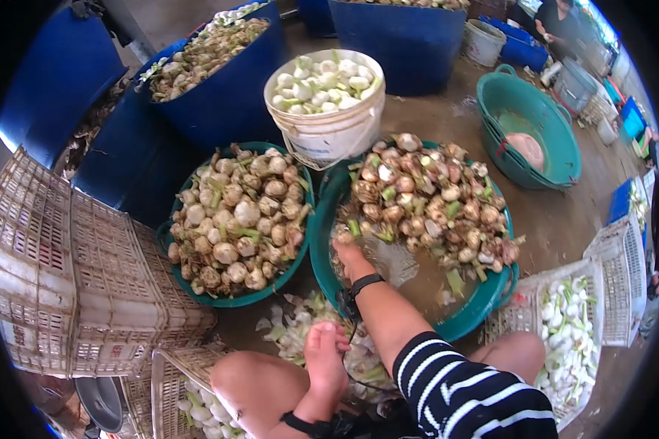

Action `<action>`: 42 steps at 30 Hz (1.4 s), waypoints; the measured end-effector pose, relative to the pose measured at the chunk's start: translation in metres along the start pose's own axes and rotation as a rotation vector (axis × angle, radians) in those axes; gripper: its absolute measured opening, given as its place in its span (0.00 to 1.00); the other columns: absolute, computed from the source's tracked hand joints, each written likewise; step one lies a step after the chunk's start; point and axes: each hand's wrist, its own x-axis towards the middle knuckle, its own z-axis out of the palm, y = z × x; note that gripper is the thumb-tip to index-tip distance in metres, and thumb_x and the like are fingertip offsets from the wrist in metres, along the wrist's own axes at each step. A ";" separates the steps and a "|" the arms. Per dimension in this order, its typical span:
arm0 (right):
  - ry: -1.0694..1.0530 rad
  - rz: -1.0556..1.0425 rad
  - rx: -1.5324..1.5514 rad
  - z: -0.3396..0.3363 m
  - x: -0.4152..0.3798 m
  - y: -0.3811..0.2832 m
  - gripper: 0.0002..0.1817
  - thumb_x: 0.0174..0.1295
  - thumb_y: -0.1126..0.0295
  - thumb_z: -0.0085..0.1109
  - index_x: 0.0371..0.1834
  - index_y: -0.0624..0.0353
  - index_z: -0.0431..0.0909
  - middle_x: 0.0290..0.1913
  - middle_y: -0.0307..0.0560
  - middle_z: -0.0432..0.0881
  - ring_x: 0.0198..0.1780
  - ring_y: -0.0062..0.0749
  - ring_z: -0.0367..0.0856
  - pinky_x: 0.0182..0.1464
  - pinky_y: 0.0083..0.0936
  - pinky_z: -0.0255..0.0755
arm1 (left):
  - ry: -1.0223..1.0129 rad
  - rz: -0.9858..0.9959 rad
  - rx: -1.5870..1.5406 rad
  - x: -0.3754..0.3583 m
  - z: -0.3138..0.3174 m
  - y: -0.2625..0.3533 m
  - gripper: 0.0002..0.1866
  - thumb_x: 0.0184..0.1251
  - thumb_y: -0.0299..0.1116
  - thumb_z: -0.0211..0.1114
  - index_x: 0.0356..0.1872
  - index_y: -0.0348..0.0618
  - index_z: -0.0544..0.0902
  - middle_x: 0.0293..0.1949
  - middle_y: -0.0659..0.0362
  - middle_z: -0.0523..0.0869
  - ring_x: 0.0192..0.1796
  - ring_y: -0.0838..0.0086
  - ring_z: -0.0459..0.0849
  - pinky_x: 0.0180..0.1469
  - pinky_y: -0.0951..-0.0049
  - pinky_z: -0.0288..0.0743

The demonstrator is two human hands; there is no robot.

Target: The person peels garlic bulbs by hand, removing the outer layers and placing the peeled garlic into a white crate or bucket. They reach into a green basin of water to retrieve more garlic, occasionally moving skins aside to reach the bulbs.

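My right hand [350, 252] reaches into the left part of a green tub [326, 252] holding murky water and a heap of unpeeled garlic bulbs [425, 194]; its fingertips are partly hidden at the water. My left hand [326, 358] is raised above the peelings between my knees, fingers curled together; whatever they hold, if anything, is too small to make out. Below it, garlic skins [300, 329] lie on the floor. Another green tub [165, 234], full of unpeeled bulbs [234, 219], stands at the left.
A white bucket [326, 139] of peeled garlic stands behind the tubs. Plastic crates [99, 278] are stacked left; a crate [597, 293] of white garlic is right. Empty green basins [531, 139] and blue bins [395, 44] stand farther back. Another person [556, 22] is at the top right.
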 end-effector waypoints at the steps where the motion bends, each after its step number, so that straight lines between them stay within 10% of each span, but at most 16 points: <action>1: 0.058 -0.033 -0.122 0.010 0.000 0.001 0.25 0.59 0.54 0.54 0.53 0.62 0.69 0.48 0.53 0.76 0.50 0.43 0.74 0.49 0.43 0.68 | -0.002 0.010 0.037 0.003 -0.004 0.002 0.08 0.66 0.36 0.52 0.37 0.42 0.72 0.32 0.61 0.75 0.31 0.79 0.73 0.32 0.79 0.69; 3: -0.297 0.160 0.308 -0.011 -0.018 0.000 0.17 0.63 0.56 0.48 0.44 0.59 0.71 0.33 0.46 0.78 0.31 0.36 0.78 0.31 0.36 0.74 | 0.105 0.033 0.046 0.017 -0.010 0.008 0.09 0.67 0.39 0.51 0.38 0.44 0.71 0.34 0.62 0.75 0.33 0.79 0.73 0.34 0.78 0.68; 5: -0.462 -0.102 -0.105 -0.043 -0.063 -0.009 0.12 0.64 0.58 0.46 0.37 0.55 0.71 0.18 0.35 0.69 0.15 0.28 0.67 0.14 0.24 0.64 | 0.203 0.040 0.054 0.028 -0.012 0.012 0.11 0.67 0.41 0.51 0.40 0.45 0.71 0.36 0.62 0.74 0.34 0.79 0.73 0.36 0.77 0.67; 10: -0.191 -1.169 -0.692 -0.103 -0.237 -0.018 0.11 0.54 0.66 0.55 0.37 0.60 0.76 0.27 0.53 0.78 0.36 0.49 0.77 0.39 0.43 0.70 | 0.028 -0.309 -0.054 0.044 -0.012 0.002 0.28 0.63 0.58 0.50 0.53 0.45 0.69 0.37 0.63 0.77 0.35 0.78 0.73 0.39 0.73 0.66; 18: -0.234 -1.300 -1.047 -0.149 -0.293 -0.017 0.07 0.51 0.69 0.53 0.19 0.58 0.71 0.17 0.50 0.75 0.22 0.40 0.78 0.23 0.33 0.72 | -0.126 -0.191 0.182 0.025 -0.003 -0.011 0.10 0.62 0.38 0.56 0.36 0.43 0.78 0.26 0.63 0.80 0.22 0.82 0.74 0.18 0.84 0.56; 22: -0.188 -1.254 -1.104 -0.162 -0.291 -0.004 0.08 0.55 0.68 0.52 0.23 0.60 0.73 0.17 0.46 0.76 0.21 0.36 0.78 0.22 0.30 0.71 | -0.203 -0.362 0.154 0.014 -0.005 -0.017 0.09 0.61 0.36 0.55 0.36 0.44 0.78 0.27 0.64 0.81 0.22 0.83 0.73 0.17 0.84 0.54; 24: -0.467 -0.289 -0.345 -0.167 -0.285 -0.002 0.13 0.61 0.65 0.48 0.27 0.63 0.75 0.19 0.42 0.77 0.22 0.28 0.78 0.21 0.27 0.71 | -0.298 -0.398 0.068 0.010 -0.008 -0.017 0.11 0.61 0.35 0.55 0.39 0.42 0.81 0.36 0.61 0.82 0.34 0.81 0.78 0.29 0.82 0.67; 27: -0.552 0.063 0.200 -0.178 -0.301 -0.010 0.15 0.64 0.65 0.46 0.29 0.65 0.77 0.22 0.40 0.77 0.25 0.24 0.77 0.20 0.24 0.70 | -0.546 -0.056 0.193 0.001 -0.006 -0.014 0.14 0.65 0.34 0.52 0.47 0.39 0.79 0.44 0.58 0.81 0.44 0.79 0.77 0.45 0.79 0.70; 29: -0.662 0.028 0.264 -0.189 -0.313 -0.015 0.11 0.64 0.69 0.47 0.31 0.66 0.76 0.27 0.43 0.79 0.29 0.21 0.75 0.26 0.21 0.72 | -0.646 -0.007 0.318 0.008 -0.018 -0.005 0.18 0.67 0.32 0.49 0.55 0.38 0.73 0.48 0.56 0.79 0.49 0.77 0.75 0.55 0.77 0.66; 32: -0.441 -0.741 -0.403 -0.195 -0.316 -0.005 0.10 0.62 0.70 0.52 0.31 0.66 0.78 0.30 0.38 0.80 0.29 0.14 0.71 0.30 0.16 0.65 | -0.757 -0.155 0.901 -0.020 -0.007 0.023 0.25 0.61 0.32 0.56 0.61 0.39 0.67 0.49 0.53 0.79 0.49 0.66 0.77 0.54 0.71 0.68; 33: -0.435 -0.746 -0.401 -0.196 -0.313 -0.002 0.10 0.62 0.70 0.52 0.31 0.66 0.78 0.30 0.38 0.80 0.29 0.14 0.71 0.30 0.16 0.65 | -0.762 -0.150 0.904 -0.034 -0.003 0.028 0.25 0.61 0.32 0.56 0.61 0.39 0.67 0.49 0.53 0.79 0.49 0.66 0.77 0.54 0.71 0.68; 35: -0.475 -0.313 -0.090 -0.196 -0.309 -0.002 0.10 0.62 0.69 0.52 0.30 0.64 0.79 0.29 0.36 0.80 0.28 0.13 0.71 0.28 0.16 0.64 | -0.782 0.587 1.262 -0.055 -0.001 0.029 0.29 0.53 0.30 0.61 0.59 0.40 0.68 0.50 0.49 0.79 0.50 0.56 0.77 0.55 0.65 0.68; 37: -0.518 -0.236 -0.003 -0.198 -0.310 -0.010 0.10 0.63 0.67 0.52 0.32 0.62 0.79 0.28 0.37 0.80 0.27 0.16 0.73 0.28 0.17 0.66 | -0.705 0.653 1.231 -0.061 -0.003 0.026 0.29 0.48 0.25 0.61 0.58 0.41 0.69 0.51 0.47 0.77 0.51 0.52 0.75 0.56 0.61 0.67; 39: -0.603 -0.026 0.262 -0.199 -0.319 -0.019 0.10 0.64 0.67 0.50 0.34 0.62 0.77 0.28 0.39 0.80 0.25 0.22 0.76 0.29 0.18 0.70 | -0.658 1.264 1.377 -0.054 -0.010 0.021 0.27 0.50 0.22 0.59 0.56 0.41 0.71 0.51 0.49 0.78 0.53 0.54 0.75 0.57 0.58 0.67; 42: -0.657 -0.132 0.431 -0.197 -0.337 -0.019 0.11 0.65 0.66 0.48 0.37 0.61 0.76 0.35 0.39 0.79 0.33 0.21 0.77 0.35 0.18 0.71 | -0.717 1.075 0.956 -0.043 -0.019 0.003 0.21 0.56 0.22 0.57 0.54 0.40 0.73 0.50 0.51 0.79 0.53 0.58 0.77 0.56 0.60 0.70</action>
